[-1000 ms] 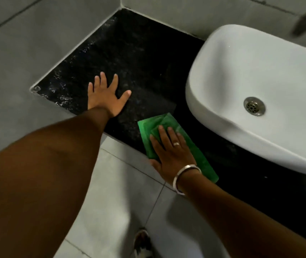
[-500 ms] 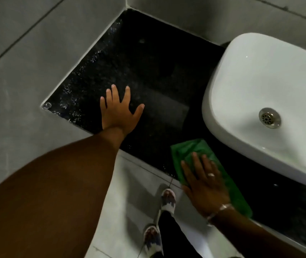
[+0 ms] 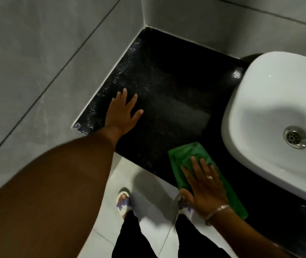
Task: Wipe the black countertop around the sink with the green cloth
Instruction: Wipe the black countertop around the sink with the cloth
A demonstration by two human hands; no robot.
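Sink point(image 3: 271, 112) cut off at right edge

Grey wall tiles point(image 3: 36, 53); pale floor point(image 3: 148, 211); perhaps sandals point(image 3: 123, 201).

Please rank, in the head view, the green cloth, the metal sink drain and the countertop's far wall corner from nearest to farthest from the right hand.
From the right hand:
1. Green cloth, under the palm.
2. Metal sink drain, right, inside the white basin.
3. Far wall corner of the black countertop, at the back.

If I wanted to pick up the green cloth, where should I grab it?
Probably the far end of the green cloth, beyond the fingers of the right hand pressing it flat. That bunched, folded end lies uncovered on the black countertop; pinch it from above, reaching from the left, away from the sink.
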